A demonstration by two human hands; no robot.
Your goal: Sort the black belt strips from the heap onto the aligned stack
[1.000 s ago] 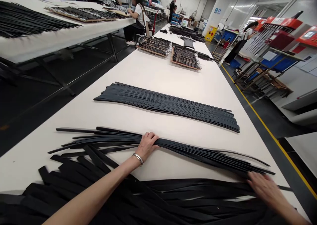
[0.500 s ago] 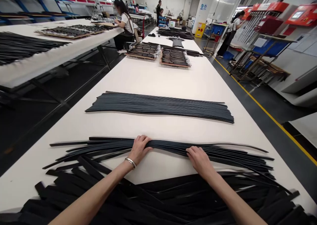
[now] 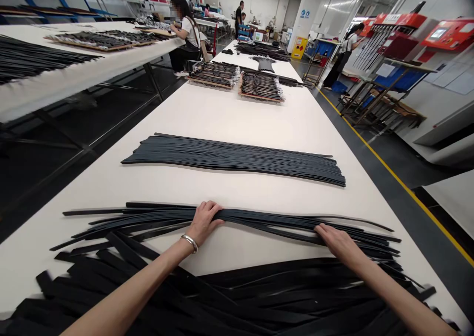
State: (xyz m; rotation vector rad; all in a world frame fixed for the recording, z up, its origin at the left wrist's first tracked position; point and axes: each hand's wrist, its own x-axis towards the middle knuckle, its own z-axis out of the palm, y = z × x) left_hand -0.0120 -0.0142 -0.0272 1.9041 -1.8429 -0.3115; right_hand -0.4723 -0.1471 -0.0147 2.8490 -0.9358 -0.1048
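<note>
One bundle of black strips (image 3: 259, 218), lying crosswise on the white surface (image 3: 266, 116), its middle stretch between my two hands. My left hand (image 3: 203, 222) grasps it left of centre, thumb on the near side; my right hand (image 3: 335, 240) touches its near edge farther right, grip impossible to tell. Beyond: one flat row of strips (image 3: 237, 156); nearer me: one loose pile (image 3: 266, 301).

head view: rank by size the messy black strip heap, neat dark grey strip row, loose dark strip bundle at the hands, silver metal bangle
1. Messy black strip heap, enlarged by nearness
2. Neat dark grey strip row and loose dark strip bundle: unsure, the bundle is longer but nearer
3. Silver metal bangle
</note>
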